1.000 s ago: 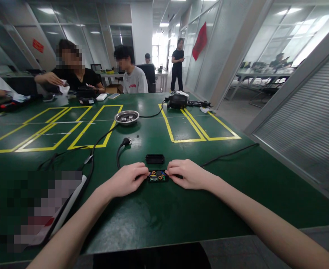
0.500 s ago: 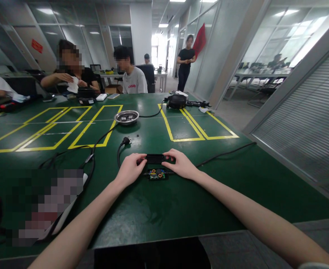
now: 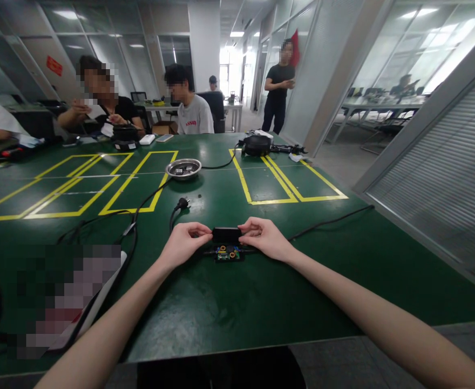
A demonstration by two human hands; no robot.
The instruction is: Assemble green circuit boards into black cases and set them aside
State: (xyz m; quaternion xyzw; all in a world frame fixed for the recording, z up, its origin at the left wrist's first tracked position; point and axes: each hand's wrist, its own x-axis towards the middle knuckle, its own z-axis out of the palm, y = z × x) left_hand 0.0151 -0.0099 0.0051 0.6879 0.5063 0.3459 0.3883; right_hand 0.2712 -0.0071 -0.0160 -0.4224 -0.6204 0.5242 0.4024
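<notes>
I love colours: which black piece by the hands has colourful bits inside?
The lower black case, on the table: coloured parts fill it. The black cover, held by left hand and right hand, shows none.

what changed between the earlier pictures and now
The left hand and right hand let go of the ends by the circuit board, moved away from the wearer, and took hold of the black cover, which is now turned from lying hollow side up. A standing person came nearer and to the right. The circuit board, plug and metal dish stayed put.
</notes>
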